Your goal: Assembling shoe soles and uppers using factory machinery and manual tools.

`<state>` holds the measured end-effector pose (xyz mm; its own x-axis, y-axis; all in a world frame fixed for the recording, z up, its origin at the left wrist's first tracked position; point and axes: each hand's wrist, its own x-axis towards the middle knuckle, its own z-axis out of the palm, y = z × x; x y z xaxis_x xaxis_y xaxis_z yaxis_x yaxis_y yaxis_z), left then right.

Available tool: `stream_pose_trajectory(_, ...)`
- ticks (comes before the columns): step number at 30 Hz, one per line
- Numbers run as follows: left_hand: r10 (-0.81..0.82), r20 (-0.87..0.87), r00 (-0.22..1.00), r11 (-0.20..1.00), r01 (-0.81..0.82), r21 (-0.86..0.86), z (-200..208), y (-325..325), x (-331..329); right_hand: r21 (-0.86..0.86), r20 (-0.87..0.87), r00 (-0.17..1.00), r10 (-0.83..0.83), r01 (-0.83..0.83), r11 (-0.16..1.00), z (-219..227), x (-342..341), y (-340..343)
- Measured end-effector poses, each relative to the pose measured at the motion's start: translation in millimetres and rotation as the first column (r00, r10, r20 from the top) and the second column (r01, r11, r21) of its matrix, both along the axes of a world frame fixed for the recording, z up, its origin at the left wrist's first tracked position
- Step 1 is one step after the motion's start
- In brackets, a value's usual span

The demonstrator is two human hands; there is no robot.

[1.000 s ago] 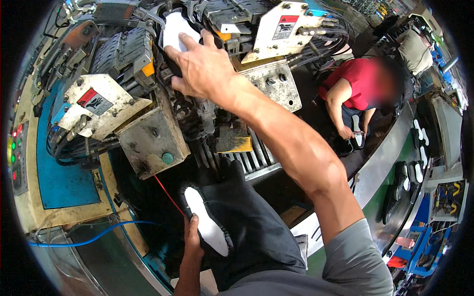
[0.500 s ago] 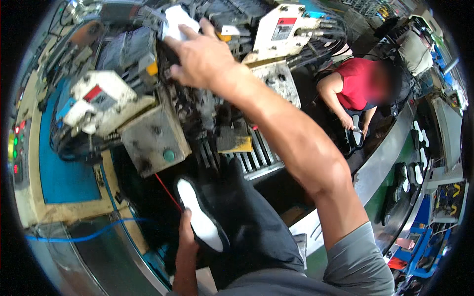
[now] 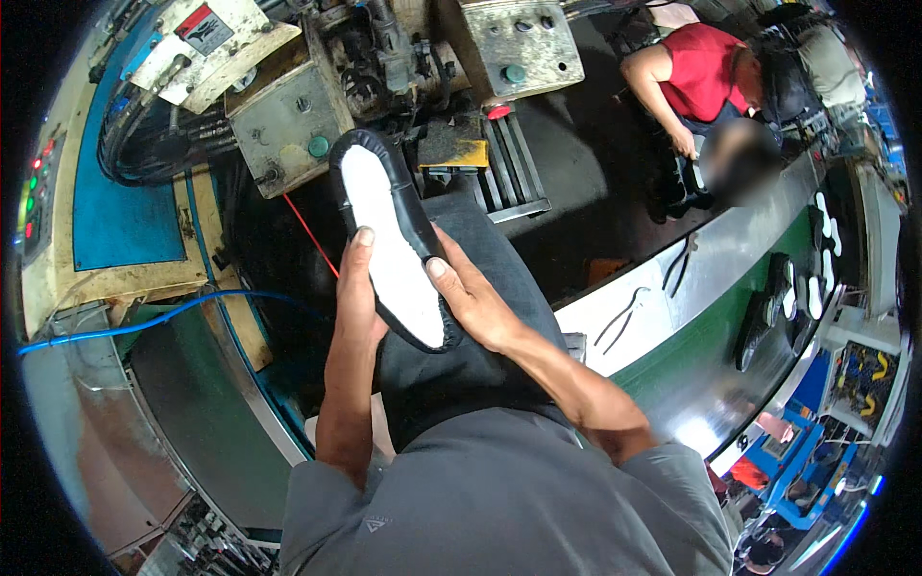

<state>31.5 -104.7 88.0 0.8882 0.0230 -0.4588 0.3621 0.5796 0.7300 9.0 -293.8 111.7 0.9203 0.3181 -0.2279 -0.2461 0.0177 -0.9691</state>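
Between my two hands is a black shoe upper [image 3: 415,223], turned so its white sole-shaped underside [image 3: 386,245] faces me. My left hand [image 3: 357,288] grips its left edge, the thumb lying on the white surface. On the opposite edge, toward the near end, my right hand [image 3: 471,300] is closed with its thumb also on the white part. The shoe upper is held above my dark trousers, its far end close to the machine's control box [image 3: 288,134] with a green button. Most fingers of both hands are hidden beneath it.
A shoe machine [image 3: 384,67] stands ahead. At the right, pliers [image 3: 624,317] lie on a metal ledge beside a green conveyor [image 3: 706,355] carrying dark shoes [image 3: 768,307]. A co-worker in a red top [image 3: 696,72] sits beyond. A blue hose [image 3: 144,322] crosses the left side.
My right hand has come back from the machine and now holds the shoe upper too. My left hand has raised the upper in front of me. The view has tilted downward.
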Motion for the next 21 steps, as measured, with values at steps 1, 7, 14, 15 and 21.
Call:
stream_pose_trajectory(1,-0.006,0.002,1.0,1.0,0.006,0.023,13.8,-12.5,-4.2,-0.044,0.002,0.999,-0.045,0.045,0.998,2.0,-6.7,-4.1)
stream_pose_trajectory(7,-0.019,0.258,0.966,0.984,0.064,-0.167,23.8,-6.0,-61.4,-0.102,0.06,0.994,-0.088,0.094,0.99,2.2,-22.1,7.5)
stream_pose_trajectory(14,0.207,0.114,0.972,0.935,-0.162,-0.315,-30.2,53.5,-142.5,-0.082,-0.27,0.873,0.406,-0.441,0.894,11.8,-30.5,21.6)
stream_pose_trajectory(15,0.289,0.011,0.957,0.9,-0.267,-0.345,-32.7,64.2,-152.0,-0.057,-0.26,0.878,0.402,-0.429,0.901,2.3,-35.6,17.5)
stream_pose_trajectory(21,0.704,0.008,0.71,0.605,-0.605,0.518,-77.2,247.3,-212.1,-0.034,-0.333,0.902,0.276,-0.304,0.952,-36.6,-43.2,-18.4)
